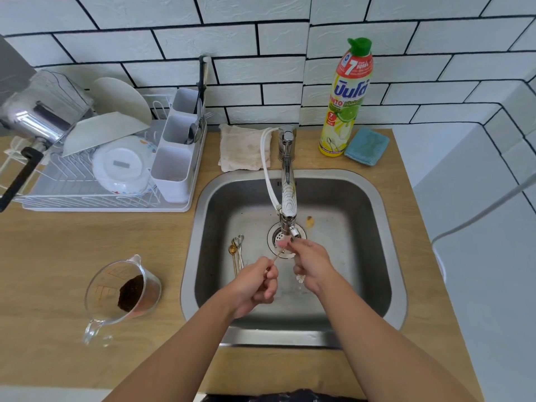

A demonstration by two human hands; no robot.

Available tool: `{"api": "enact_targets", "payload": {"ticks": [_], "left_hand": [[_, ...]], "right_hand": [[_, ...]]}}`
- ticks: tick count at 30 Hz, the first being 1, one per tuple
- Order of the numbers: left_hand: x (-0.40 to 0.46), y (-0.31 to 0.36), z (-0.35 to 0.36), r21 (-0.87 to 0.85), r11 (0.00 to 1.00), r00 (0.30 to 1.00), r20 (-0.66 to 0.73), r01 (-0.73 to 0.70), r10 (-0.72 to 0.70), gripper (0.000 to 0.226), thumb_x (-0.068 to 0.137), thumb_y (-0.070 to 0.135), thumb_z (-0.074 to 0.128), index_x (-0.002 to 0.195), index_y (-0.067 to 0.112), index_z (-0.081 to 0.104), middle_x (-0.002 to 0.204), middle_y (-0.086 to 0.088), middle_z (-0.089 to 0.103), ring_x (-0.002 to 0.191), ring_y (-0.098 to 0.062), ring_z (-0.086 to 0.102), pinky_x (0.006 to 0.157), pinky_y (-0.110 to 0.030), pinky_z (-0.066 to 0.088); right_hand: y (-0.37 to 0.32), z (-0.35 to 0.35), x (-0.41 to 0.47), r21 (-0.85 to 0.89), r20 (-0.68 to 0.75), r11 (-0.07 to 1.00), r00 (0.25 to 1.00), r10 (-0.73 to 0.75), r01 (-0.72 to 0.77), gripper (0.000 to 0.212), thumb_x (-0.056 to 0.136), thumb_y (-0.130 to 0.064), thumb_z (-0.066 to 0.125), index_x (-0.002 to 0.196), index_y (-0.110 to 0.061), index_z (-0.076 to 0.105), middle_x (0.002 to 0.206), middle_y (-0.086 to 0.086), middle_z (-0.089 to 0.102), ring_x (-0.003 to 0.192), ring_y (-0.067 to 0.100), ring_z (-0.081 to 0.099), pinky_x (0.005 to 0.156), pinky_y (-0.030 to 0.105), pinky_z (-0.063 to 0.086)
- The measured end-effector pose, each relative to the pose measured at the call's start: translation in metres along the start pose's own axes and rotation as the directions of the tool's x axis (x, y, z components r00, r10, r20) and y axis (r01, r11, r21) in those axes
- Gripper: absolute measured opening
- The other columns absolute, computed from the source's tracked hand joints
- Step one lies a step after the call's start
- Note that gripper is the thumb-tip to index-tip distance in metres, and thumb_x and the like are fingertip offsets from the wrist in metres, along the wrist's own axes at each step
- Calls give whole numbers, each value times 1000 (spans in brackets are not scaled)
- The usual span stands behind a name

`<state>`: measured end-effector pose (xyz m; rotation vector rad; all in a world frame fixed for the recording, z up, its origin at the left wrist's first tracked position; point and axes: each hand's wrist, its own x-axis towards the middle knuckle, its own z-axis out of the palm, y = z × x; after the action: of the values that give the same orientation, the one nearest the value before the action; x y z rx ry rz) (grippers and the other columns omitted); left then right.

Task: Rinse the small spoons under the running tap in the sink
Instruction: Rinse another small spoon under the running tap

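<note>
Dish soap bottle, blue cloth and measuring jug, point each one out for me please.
dish soap bottle [346,103], head view, on the yellow label.
blue cloth [367,146], head view, middle of its top face.
measuring jug [100,288], head view, on its clear glass wall, left of the dark grounds.

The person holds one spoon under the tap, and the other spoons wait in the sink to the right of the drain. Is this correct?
Not quite. The head view shows the other spoons lying left of the drain, not right. The rest holds: both hands, left hand and right hand, hold one spoon under the tap.
</note>
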<state>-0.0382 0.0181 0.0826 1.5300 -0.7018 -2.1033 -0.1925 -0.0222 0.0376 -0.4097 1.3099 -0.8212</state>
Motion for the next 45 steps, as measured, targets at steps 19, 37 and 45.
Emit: {"api": "enact_targets", "payload": {"ticks": [19, 37, 45], "left_hand": [[6, -2, -4, 398, 917, 987, -135, -26, 87, 35, 107, 39, 35, 95, 13, 56, 65, 3, 49, 47, -7, 40, 50, -22, 32], [-5, -5, -12, 127, 992, 999, -44, -20, 26, 30, 108, 31, 35, 91, 12, 50, 52, 1, 35, 42, -13, 23, 45, -26, 24], [-5, -13, -17, -277, 960, 996, 83, 45, -22, 27, 101, 30, 53, 81, 12, 60, 46, 3, 36, 32, -8, 20, 36, -22, 24]], "right_hand": [[5, 6, -10, -176, -44, 984, 998, -35, 27, 13, 86, -26, 81, 83, -14, 77, 63, -7, 73, 36, 6, 26, 37, 20, 23], [13, 7, -9, -192, 64, 968, 986, -154, 164, 12, 100, -29, 63, 101, -20, 71, 98, 0, 80, 40, 7, 29, 38, 21, 27], [5, -2, -9, 74, 177, 997, 984, -8, -6, 26, 104, -34, 56, 112, -13, 69, 106, 2, 80, 38, 5, 22, 37, 19, 23]]}}
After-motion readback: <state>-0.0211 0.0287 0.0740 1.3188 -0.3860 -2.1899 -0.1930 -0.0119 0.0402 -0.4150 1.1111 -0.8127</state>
